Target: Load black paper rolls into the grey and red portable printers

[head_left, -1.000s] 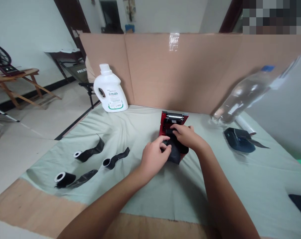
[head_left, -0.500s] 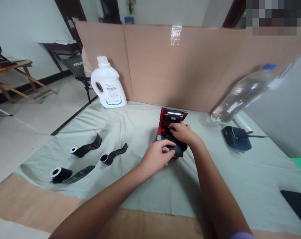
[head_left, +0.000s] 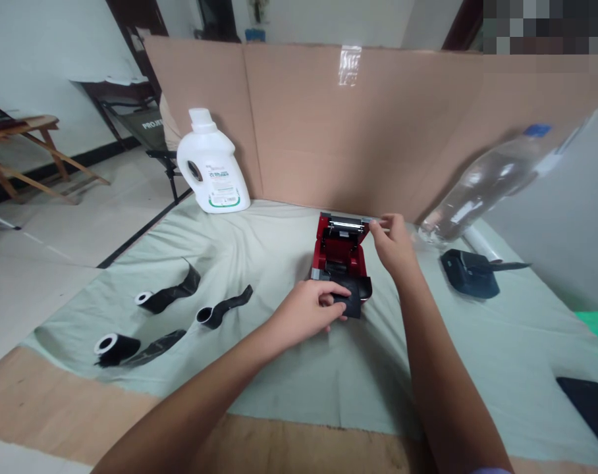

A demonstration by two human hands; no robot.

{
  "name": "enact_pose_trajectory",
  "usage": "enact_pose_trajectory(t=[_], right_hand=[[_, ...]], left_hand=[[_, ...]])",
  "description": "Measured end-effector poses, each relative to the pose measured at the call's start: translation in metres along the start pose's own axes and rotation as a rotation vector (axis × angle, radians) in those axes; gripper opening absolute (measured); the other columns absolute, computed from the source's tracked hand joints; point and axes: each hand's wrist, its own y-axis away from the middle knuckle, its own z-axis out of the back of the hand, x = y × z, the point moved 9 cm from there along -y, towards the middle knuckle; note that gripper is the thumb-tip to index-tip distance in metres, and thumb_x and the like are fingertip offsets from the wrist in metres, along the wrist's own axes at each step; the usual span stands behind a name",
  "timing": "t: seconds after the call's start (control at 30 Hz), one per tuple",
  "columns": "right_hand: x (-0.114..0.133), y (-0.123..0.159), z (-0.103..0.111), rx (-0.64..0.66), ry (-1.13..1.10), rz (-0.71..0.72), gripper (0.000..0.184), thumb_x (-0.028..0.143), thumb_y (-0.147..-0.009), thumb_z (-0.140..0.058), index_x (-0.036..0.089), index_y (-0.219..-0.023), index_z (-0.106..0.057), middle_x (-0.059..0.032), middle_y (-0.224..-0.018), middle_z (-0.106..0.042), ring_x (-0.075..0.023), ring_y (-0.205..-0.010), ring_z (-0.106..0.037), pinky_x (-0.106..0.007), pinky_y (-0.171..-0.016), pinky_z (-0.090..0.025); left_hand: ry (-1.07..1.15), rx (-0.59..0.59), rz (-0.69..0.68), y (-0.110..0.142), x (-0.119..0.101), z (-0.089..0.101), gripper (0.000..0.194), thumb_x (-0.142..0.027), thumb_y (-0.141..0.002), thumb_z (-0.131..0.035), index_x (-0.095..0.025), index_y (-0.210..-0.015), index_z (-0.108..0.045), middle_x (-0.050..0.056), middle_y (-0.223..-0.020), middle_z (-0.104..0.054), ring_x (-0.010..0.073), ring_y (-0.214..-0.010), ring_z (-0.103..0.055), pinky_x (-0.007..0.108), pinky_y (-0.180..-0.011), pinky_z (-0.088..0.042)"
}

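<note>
A small red and black printer [head_left: 337, 250] stands on the cloth with its lid [head_left: 346, 226] raised. From its front hangs a black strip [head_left: 352, 308], probably roll paper. My left hand [head_left: 309, 304] is closed at the front left, its thumb and fingers on the strip. My right hand [head_left: 396, 245] is at the lid's right corner, thumb and fingers closed on its edge. The inside of the printer shows red, with a dark part low down; whether a roll lies in there I cannot tell.
Left on the pale green cloth [head_left: 279, 243] lie black rolls [head_left: 126, 345] with loose tails. A white detergent jug [head_left: 215, 171] stands behind them. To the right are a leaning clear bottle [head_left: 481, 187], a black device [head_left: 469, 273] and a dark flat object [head_left: 588, 408]. Cardboard [head_left: 303, 125] closes the back.
My right hand has left the inside of the printer and moved up and right to the lid's corner. My left hand stays on the black strip.
</note>
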Motion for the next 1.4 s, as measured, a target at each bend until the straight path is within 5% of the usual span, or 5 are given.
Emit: enact_pose_trajectory(t=[0.47,0.63,0.83,1.03,1.4], right_hand=[[-0.001,0.018,-0.035,0.390,0.105,0.058,0.029,0.041,-0.084,-0.052,0.023,-0.063,-0.044,0.0023,-0.063,-0.047,-0.0163,-0.064,-0.047,-0.030,-0.062,-0.035],[-0.007,0.026,-0.036,0.488,0.169,0.053,0.017,0.035,-0.085,-0.058,0.021,-0.094,-0.061,-0.0077,-0.108,-0.063,-0.0208,-0.088,-0.062,-0.032,-0.075,-0.050],[-0.034,0.038,-0.040,0.733,0.021,-0.159,0.086,0.047,-0.089,-0.066,0.031,-0.163,-0.024,-0.0134,-0.162,-0.040,-0.0297,-0.123,-0.060,-0.038,-0.083,-0.060],[-0.047,0.046,-0.046,0.857,-0.170,-0.266,0.101,0.052,-0.089,-0.067,0.039,-0.166,-0.003,-0.0077,-0.164,-0.040,-0.0300,-0.134,-0.055,-0.035,-0.081,-0.063],[-0.054,0.047,-0.051,0.936,-0.329,-0.220,0.101,0.034,-0.084,-0.064,0.046,-0.165,-0.006,-0.0050,-0.167,-0.033,-0.0298,-0.136,-0.053,-0.044,-0.092,-0.061]], left_hand=[[-0.055,0.150,0.015,0.005,-0.003,-0.003,0.024,-0.029,-0.090,-0.062,-0.019,-0.107,-0.075,0.004,-0.085,-0.079,0.0171,-0.065,-0.071,0.028,-0.069,-0.053],[-0.076,0.222,0.058,0.006,-0.002,0.004,0.019,-0.031,-0.090,-0.064,-0.019,-0.101,-0.074,0.005,-0.093,-0.079,0.0145,-0.063,-0.068,0.027,-0.069,-0.052],[-0.073,0.322,0.059,0.008,-0.008,0.014,0.024,-0.042,-0.096,-0.058,-0.020,-0.095,-0.067,0.003,-0.082,-0.076,0.0148,-0.064,-0.066,0.027,-0.067,-0.050],[-0.190,-0.111,-0.019,-0.025,0.012,0.072,0.054,-0.061,-0.094,-0.049,-0.021,-0.059,-0.043,-0.004,-0.052,-0.045,0.0115,-0.050,-0.040,0.026,-0.056,-0.032],[0.029,-0.082,0.213,-0.040,0.046,0.055,0.045,-0.051,-0.092,-0.043,-0.021,-0.059,-0.045,0.001,-0.053,-0.054,0.0136,-0.051,-0.049,0.025,-0.054,-0.035]])
